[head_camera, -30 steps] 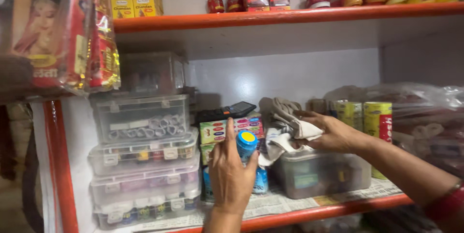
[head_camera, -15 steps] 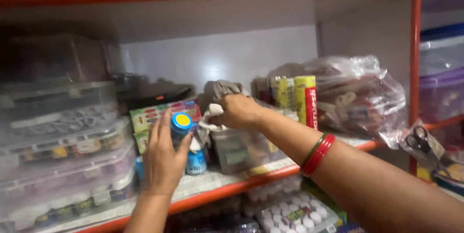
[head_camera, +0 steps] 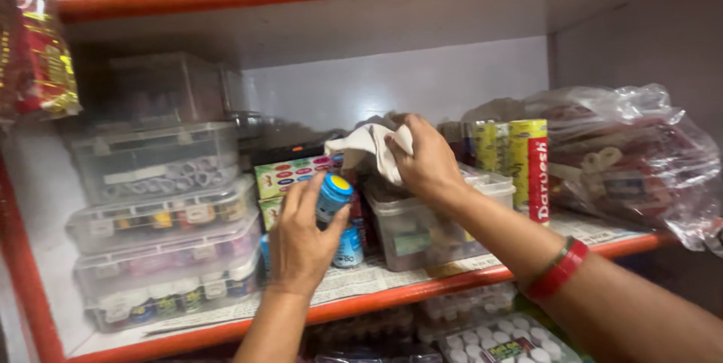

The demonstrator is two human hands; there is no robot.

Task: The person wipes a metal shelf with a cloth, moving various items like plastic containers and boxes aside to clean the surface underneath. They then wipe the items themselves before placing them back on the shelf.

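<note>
Blue bottle (head_camera: pixel 332 196) sits wrapped in your left hand (head_camera: pixel 300 246), lifted just off the shelf (head_camera: pixel 422 288) in front of the boxes, while your right hand (head_camera: pixel 424 158) clutches the cloth (head_camera: pixel 367 148) above the tub (head_camera: pixel 422 224), ready for wiping.

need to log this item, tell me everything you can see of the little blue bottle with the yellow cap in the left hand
The small blue bottle looks like glossy plastic, with a round yellow disc on its blue cap. It is tilted, cap up and toward the right. The left hand wraps it, fingers behind and thumb along its right side, so the lower body is hidden. It is held in front of the shelf, above another blue bottle standing on the newspaper lining.
</note>
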